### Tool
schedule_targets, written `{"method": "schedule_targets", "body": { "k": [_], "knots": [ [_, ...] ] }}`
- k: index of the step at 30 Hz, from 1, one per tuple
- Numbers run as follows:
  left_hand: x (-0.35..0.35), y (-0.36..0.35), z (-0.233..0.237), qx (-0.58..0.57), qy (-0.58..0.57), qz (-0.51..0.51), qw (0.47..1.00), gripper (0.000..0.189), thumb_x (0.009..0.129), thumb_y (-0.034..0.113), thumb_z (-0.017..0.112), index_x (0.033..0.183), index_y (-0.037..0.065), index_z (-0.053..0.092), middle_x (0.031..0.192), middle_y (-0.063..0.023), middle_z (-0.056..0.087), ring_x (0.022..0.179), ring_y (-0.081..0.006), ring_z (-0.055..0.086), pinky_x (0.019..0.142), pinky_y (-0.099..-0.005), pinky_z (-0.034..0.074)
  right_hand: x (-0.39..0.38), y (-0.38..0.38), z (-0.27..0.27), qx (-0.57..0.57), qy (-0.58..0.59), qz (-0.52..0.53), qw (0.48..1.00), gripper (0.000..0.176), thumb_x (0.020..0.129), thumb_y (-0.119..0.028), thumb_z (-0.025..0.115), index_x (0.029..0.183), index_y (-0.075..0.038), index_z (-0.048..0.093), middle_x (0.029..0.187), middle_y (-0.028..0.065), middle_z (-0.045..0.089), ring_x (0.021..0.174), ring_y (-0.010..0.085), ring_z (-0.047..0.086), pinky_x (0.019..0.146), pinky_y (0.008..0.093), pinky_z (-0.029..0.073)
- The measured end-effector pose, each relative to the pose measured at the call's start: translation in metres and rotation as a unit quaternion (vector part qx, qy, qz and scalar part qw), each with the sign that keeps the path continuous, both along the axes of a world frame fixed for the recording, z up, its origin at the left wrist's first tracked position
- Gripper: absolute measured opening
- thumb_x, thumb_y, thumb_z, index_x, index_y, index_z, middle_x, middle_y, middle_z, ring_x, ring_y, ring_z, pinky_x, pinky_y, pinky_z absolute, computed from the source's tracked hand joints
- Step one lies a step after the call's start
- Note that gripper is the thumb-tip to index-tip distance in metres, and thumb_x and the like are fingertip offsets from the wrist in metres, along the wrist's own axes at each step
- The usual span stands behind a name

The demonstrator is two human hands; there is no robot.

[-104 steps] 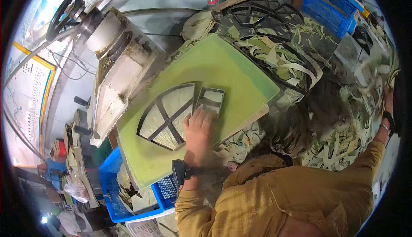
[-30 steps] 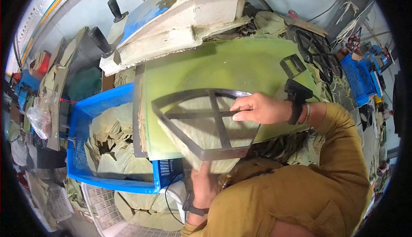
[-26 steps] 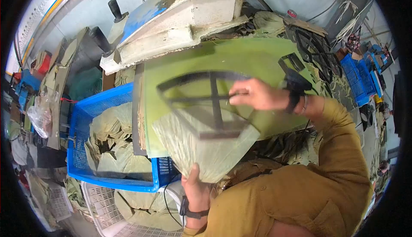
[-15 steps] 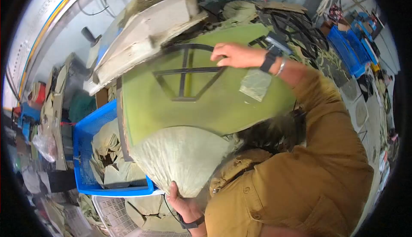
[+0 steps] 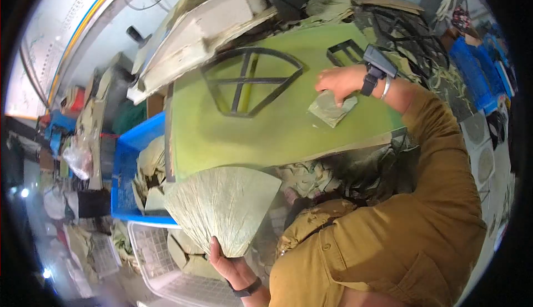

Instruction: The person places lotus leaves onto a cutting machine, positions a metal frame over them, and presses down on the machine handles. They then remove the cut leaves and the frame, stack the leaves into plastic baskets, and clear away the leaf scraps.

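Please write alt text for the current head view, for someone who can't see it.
A person's left hand holds a pale fan-shaped piece by its narrow end, while the right hand touches a small pale piece on a green board. A black fan-shaped frame sits on the board.

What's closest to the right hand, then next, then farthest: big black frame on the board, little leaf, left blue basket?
1. Little leaf: partly under the right hand.
2. Big black frame: left of the hand.
3. Blue basket: far left.

Left hand low, thumb extended upward, gripping. Right hand reaches forward, palm down, fingers bent. Right arm flexed at the elbow.
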State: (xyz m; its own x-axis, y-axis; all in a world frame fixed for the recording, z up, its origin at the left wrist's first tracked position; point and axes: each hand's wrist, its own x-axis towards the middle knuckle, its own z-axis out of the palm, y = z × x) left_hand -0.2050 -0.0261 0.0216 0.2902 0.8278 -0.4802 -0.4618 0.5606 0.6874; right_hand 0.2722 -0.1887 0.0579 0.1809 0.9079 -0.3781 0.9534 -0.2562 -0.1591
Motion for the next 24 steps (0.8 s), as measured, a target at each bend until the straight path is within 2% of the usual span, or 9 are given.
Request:
{"method": "schedule_targets", "body": {
  "k": [7,9,10,12,13,15,18,19,24],
  "knots": [
    [-0.059,-0.033,0.029,0.034,0.051,0.152,0.986,0.049,0.083,0.02,0.063,0.124,-0.004,0.051,0.123,-0.0173,0.056,0.11,-0.0299,0.056,0.095,-0.0436,0.046,0.011,-0.006,-0.013,0.062,0.019,0.058,0.996,0.056,0.051,-0.022,0.086,0.097,0.0,0.064,0.106,0.016,0.056,0.1,0.0337,0.054,0.087,0.0383,0.045],
    [-0.088,-0.033,0.02,0.052,0.037,0.22,0.973,0.053,0.085,0.017,0.061,0.131,-0.003,0.043,0.129,-0.0193,0.051,0.115,-0.0295,0.053,0.09,-0.045,0.049,0.004,-0.008,-0.007,0.034,0.016,0.029,0.999,0.047,0.055,-0.022,0.083,0.091,0.001,0.061,0.094,0.0157,0.058,0.091,0.033,0.058,0.078,0.0398,0.046],
    [-0.105,-0.056,-0.004,0.373,0.297,0.115,0.871,0.053,0.087,0.011,0.059,0.134,-0.004,0.039,0.136,-0.019,0.042,0.12,-0.0277,0.047,0.095,-0.0417,0.046,0.003,-0.01,-0.009,0.023,0.013,0.005,1.0,0.045,0.057,-0.022,0.081,0.089,0.002,0.06,0.087,0.0154,0.059,0.085,0.0326,0.059,0.074,0.04,0.046],
    [-0.112,-0.036,0.024,0.108,0.249,0.187,0.944,0.064,0.083,0.04,0.064,0.127,-0.004,0.05,0.124,-0.0207,0.055,0.111,-0.0296,0.051,0.096,-0.0403,0.038,0.002,-0.012,-0.001,-0.012,0.02,-0.034,0.999,0.045,0.058,-0.021,0.08,0.092,0.002,0.06,0.083,0.0143,0.061,0.08,0.0311,0.06,0.071,0.0392,0.047],
    [-0.132,-0.033,0.014,0.106,0.244,0.187,0.946,0.064,0.083,0.04,0.064,0.127,-0.004,0.05,0.124,-0.0207,0.055,0.111,-0.0296,0.051,0.096,-0.0403,0.038,-0.001,-0.011,0.002,-0.045,0.034,-0.077,0.995,0.045,0.06,-0.021,0.078,0.095,0.002,0.061,0.079,0.0131,0.063,0.076,0.0295,0.062,0.069,0.0384,0.047],
    [-0.184,-0.031,-0.017,0.314,0.39,0.136,0.855,0.051,0.091,0.027,0.056,0.125,-0.009,0.05,0.12,-0.0232,0.056,0.108,-0.0294,0.053,0.096,-0.04,0.039,-0.037,0.003,0.043,-0.042,0.08,-0.113,0.989,0.048,0.06,-0.022,0.078,0.098,0.002,0.061,0.081,0.0123,0.065,0.075,0.0264,0.063,0.068,0.0362,0.047],
    [-0.197,-0.015,0.01,0.166,0.368,0.21,0.89,0.039,0.094,0.015,0.051,0.124,-0.01,0.051,0.118,-0.0246,0.057,0.106,-0.0333,0.055,0.096,-0.0404,0.039,-0.087,0.041,0.084,-0.021,0.162,-0.133,0.978,0.053,0.061,-0.018,0.08,0.106,0.002,0.062,0.091,0.0089,0.07,0.08,0.0176,0.064,0.073,0.0303,0.049],
    [-0.223,-0.019,-0.017,0.348,0.474,0.191,0.786,0.038,0.093,0.012,0.051,0.124,-0.009,0.052,0.116,-0.0258,0.058,0.106,-0.0358,0.056,0.096,-0.0397,0.04,-0.102,0.054,0.086,0.058,0.288,-0.145,0.945,0.051,0.059,-0.013,0.081,0.104,0.002,0.063,0.09,0.0082,0.069,0.079,0.0166,0.064,0.071,0.0294,0.05],
    [-0.247,-0.002,0.007,0.306,0.5,0.226,0.778,0.04,0.09,0.011,0.052,0.125,-0.009,0.051,0.117,-0.0275,0.057,0.108,-0.0375,0.054,0.096,-0.0389,0.04,-0.163,0.142,0.084,0.219,0.601,-0.055,0.767,0.039,0.06,0.0,0.08,0.096,0.001,0.063,0.092,0.006,0.068,0.082,0.0116,0.061,0.073,0.0292,0.05]
  ]
}}
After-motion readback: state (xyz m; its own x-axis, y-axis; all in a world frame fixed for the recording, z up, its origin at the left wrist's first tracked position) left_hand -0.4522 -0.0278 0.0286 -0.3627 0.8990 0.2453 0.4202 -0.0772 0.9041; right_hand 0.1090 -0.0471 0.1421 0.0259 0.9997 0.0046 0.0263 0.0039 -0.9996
